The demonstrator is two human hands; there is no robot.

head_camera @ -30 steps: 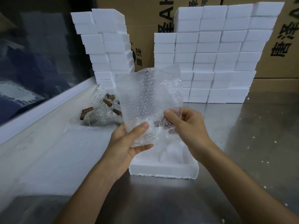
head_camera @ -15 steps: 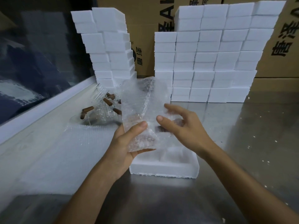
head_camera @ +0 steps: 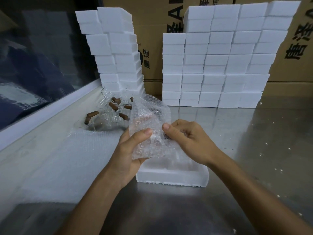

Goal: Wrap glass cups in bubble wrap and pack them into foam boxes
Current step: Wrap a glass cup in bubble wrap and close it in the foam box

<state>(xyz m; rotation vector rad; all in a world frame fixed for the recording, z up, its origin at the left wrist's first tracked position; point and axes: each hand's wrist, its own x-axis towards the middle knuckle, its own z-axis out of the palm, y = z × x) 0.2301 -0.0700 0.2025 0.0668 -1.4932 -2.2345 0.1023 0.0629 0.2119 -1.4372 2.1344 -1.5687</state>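
Observation:
A sheet of bubble wrap (head_camera: 149,119) is folded round a glass cup, which shows only dimly through it, above an open white foam box (head_camera: 171,177) on the steel table. My left hand (head_camera: 130,150) grips the bundle from the left, thumb on its front. My right hand (head_camera: 186,139) pinches the wrap's right side with curled fingers. Several bare glass cups with brown wooden handles (head_camera: 111,109) lie in a heap at the back left.
More bubble wrap sheets (head_camera: 67,158) lie flat on the table's left part. A leaning stack of foam boxes (head_camera: 115,48) and a wide wall of foam boxes (head_camera: 220,56) stand behind, before cardboard cartons (head_camera: 296,39). Foam crumbs dot the steel table (head_camera: 262,141).
The tall upright sheet has been folded down and bunched round the cup. My right hand moved from its right edge onto the front and now pinches it.

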